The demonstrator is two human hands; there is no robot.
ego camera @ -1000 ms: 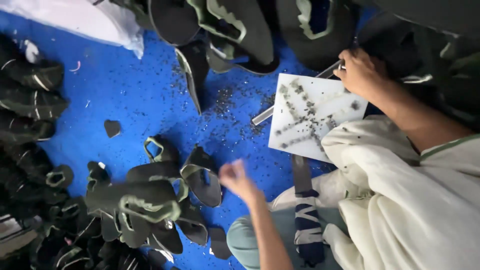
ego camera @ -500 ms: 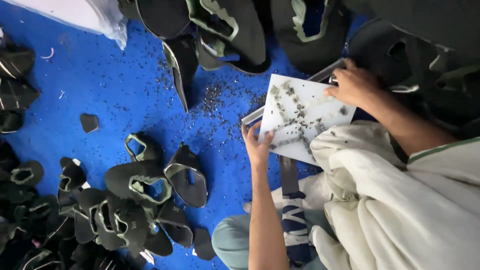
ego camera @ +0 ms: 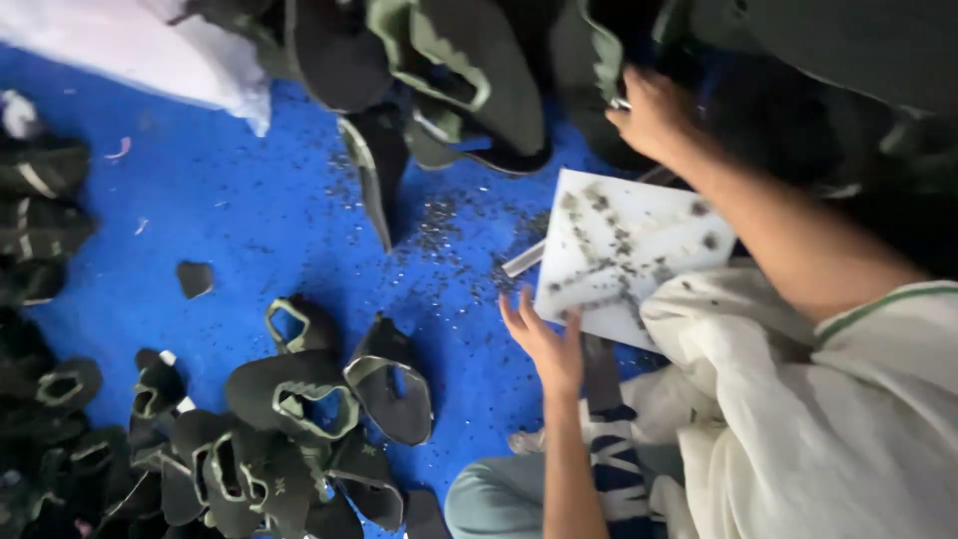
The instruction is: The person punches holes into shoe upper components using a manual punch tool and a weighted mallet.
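Resting on a blue floor (ego camera: 249,230) strewn with dark scraps, a white board (ego camera: 624,250) lies between the hands. Left hand (ego camera: 544,339), fingers spread, touches its near edge. Right hand (ego camera: 654,110) reaches among dark shoe pieces (ego camera: 469,70) beyond; grip unclear.

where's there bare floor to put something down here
Barest: the blue mat between the white bag, the dark pieces at left and the small scrap. Debris litters the mat left of the white board. Crowded: the upper pile and the lower-left pile.
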